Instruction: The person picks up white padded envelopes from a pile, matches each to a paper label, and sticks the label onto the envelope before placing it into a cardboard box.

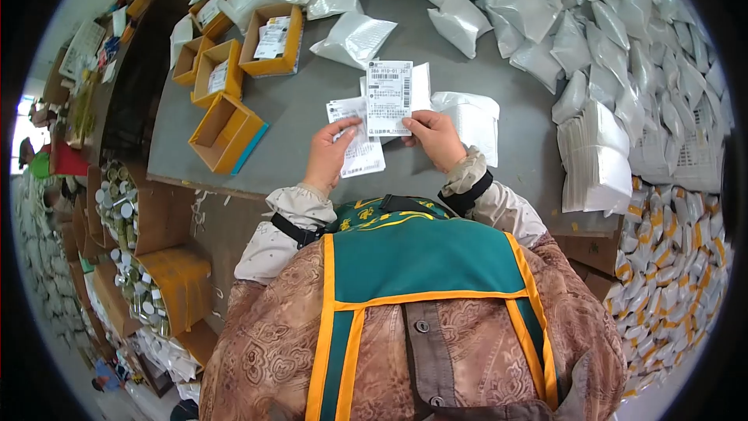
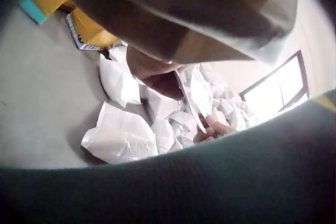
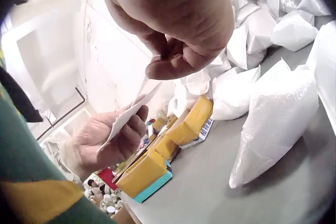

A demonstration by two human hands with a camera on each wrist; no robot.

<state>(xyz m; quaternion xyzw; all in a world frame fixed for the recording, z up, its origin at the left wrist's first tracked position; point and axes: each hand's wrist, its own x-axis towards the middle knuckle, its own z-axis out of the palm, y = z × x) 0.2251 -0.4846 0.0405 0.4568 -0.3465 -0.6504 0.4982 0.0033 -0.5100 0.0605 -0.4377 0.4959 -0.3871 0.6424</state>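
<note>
My left hand (image 1: 329, 152) grips a small sheaf of printed shipping labels (image 1: 362, 159), its thumb lying over their face. With thumb and fingers, my right hand (image 1: 438, 140) pinches the lower right corner of a single label (image 1: 389, 93) showing a barcode and text. That label overlaps the sheaf in the head view. Behind it, a plain white piece (image 1: 421, 84) shows partly. Just right of the right hand, a white bubble mailer (image 1: 477, 113) lies on the grey table (image 1: 288, 121). In the right wrist view, the left hand (image 3: 97, 142) holds the papers (image 3: 128, 118) on edge.
Yellow open boxes (image 1: 226, 136) stand at the table's left, several holding printed slips. Filled white bubble mailers (image 1: 538, 8) pile along the back and right. A banded stack of flat mailers (image 1: 596, 160) stands at the right edge. Cartons of capped jars (image 1: 125, 203) are at the lower left.
</note>
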